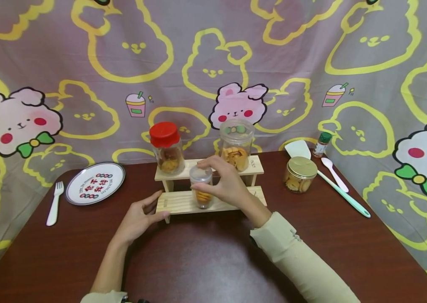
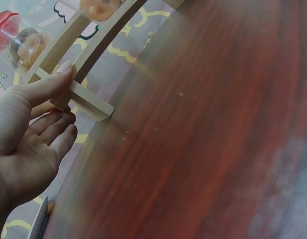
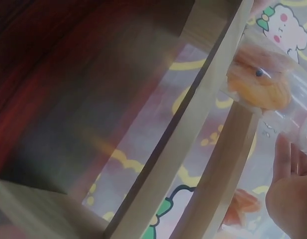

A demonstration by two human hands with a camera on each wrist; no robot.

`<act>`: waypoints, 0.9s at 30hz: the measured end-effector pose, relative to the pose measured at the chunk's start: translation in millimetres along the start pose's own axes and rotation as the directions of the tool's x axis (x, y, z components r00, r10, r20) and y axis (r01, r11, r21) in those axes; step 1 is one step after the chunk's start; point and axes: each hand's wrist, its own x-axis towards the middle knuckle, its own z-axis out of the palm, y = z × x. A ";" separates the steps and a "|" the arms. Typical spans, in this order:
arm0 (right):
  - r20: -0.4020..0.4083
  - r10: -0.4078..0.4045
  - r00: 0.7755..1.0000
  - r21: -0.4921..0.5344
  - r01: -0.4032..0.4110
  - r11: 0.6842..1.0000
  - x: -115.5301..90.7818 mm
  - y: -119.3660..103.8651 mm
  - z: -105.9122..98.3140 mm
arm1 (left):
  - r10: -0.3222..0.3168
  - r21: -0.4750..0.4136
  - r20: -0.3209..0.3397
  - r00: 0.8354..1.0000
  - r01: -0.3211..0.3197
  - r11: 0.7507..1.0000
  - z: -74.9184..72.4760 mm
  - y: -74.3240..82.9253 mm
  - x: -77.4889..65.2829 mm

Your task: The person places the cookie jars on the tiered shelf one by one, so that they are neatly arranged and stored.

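A two-step wooden rack (image 1: 177, 203) stands in the middle of the table. My left hand (image 1: 137, 221) holds the left end of its lower step; in the left wrist view the thumb (image 2: 53, 82) lies on the wood and the fingers curl below. With thumb and fingers my right hand (image 1: 230, 183) grips a small clear jar (image 1: 203, 198) of orange-brown snacks near its lid, upright over the lower step. The upper step bears a red-lidded jar (image 1: 170, 158) at left and a wider clear-lidded jar (image 1: 236, 147) at right, both with snacks inside.
At left lie a white fork (image 1: 55, 206) and a printed plate (image 1: 78, 191). On the right are a gold-lidded jar (image 1: 299, 174), a spatula (image 1: 343, 193), a white spoon (image 1: 335, 174) and a green-capped bottle (image 1: 321, 145). A patterned curtain (image 1: 183, 54) hangs behind.
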 end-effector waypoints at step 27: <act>0.018 0.044 0.999 0.093 -0.045 0.995 17.4 -2.6 29.8 | 0.009 0.000 0.006 1.000 -0.009 1.000 0.6 1.7 -0.9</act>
